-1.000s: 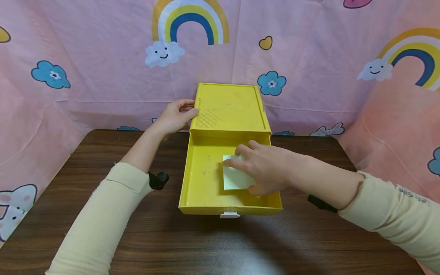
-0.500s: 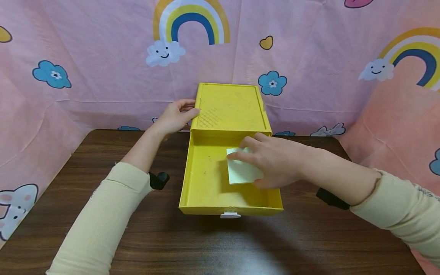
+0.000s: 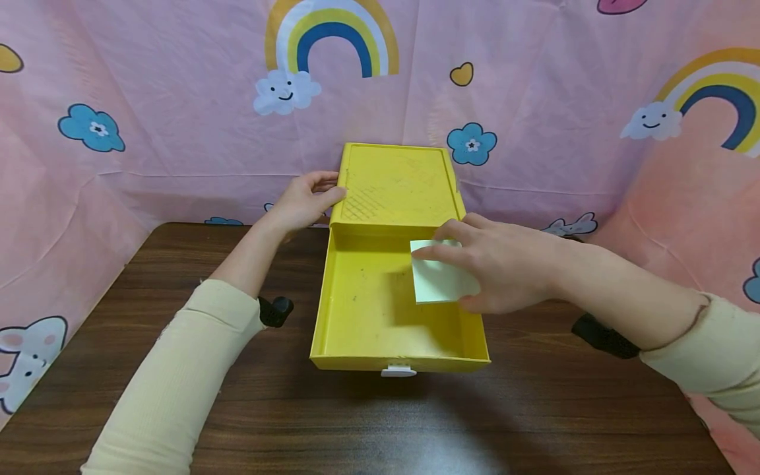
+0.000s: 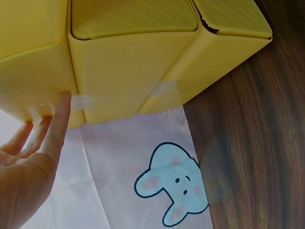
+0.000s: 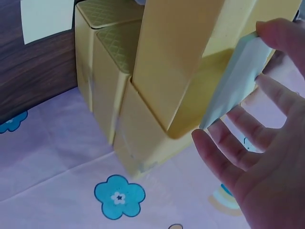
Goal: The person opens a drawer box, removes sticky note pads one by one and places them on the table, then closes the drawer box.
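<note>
A yellow drawer cabinet [image 3: 398,185] stands at the back of the table, its top drawer [image 3: 356,310] pulled far out. My right hand [image 3: 505,267] holds a pale green pad of sticky notes [image 3: 442,287] by its edges, raised above the drawer's right side. In the right wrist view the pad [image 5: 236,81] shows its thickness, with fingertips along one edge and the thumb at another. My left hand [image 3: 299,204] rests against the cabinet's left side, thumb at the top edge. Straight fingers of the left hand [image 4: 35,171] touch the yellow wall in the left wrist view.
A white handle [image 3: 398,371] sticks out at the drawer's front. Dark wooden table [image 3: 267,409] surrounds the cabinet. Pink printed cloth [image 3: 208,99] hangs close behind and at both sides. A whitish sheet [image 5: 46,19] lies over the wood in the right wrist view.
My right hand has lifted the sticky note pad and carried it right and away from me within the drawer area. The left hand and the cabinet stay in place.
</note>
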Action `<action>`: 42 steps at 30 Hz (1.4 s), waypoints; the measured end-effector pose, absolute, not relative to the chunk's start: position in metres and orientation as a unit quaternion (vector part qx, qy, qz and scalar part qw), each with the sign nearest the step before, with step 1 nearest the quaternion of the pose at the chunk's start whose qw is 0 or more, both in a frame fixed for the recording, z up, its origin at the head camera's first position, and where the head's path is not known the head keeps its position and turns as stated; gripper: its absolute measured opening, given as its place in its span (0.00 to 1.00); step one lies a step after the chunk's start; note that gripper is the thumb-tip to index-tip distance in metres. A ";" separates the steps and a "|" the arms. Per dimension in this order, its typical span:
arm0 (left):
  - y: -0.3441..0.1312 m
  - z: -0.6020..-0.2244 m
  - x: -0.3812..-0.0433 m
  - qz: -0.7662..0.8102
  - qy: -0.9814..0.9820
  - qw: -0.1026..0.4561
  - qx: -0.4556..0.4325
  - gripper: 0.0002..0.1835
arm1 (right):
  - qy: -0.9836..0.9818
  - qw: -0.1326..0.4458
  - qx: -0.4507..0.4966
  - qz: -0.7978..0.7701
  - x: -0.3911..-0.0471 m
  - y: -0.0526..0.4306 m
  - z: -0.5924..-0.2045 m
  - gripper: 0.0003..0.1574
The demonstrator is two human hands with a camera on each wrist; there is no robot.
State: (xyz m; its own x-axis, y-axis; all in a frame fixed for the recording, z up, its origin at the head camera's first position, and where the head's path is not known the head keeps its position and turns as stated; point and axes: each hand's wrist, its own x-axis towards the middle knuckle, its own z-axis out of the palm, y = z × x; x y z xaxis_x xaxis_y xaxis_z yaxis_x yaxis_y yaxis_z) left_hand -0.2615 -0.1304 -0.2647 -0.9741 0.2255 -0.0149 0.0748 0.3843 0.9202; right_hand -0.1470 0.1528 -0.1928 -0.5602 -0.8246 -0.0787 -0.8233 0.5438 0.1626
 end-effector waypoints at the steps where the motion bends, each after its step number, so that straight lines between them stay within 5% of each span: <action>1: -0.131 -0.265 -0.261 0.548 0.828 0.069 0.092 0.30 | -0.879 0.007 0.470 -0.087 -0.147 0.155 -0.192 0.42; 42: -0.130 -0.262 -0.257 0.547 0.829 0.069 0.090 0.29 | -0.901 0.032 0.431 -0.028 -0.159 0.219 -0.209 0.46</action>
State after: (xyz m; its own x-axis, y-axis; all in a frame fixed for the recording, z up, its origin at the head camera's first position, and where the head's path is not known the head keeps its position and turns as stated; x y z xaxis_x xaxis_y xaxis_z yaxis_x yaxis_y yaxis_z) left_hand -0.2571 -0.1299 -0.2622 -0.9740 0.2260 -0.0161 0.0741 0.3848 0.9200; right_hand -0.1591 0.2193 -0.2093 -0.6258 -0.7792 0.0343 -0.7757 0.6263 0.0774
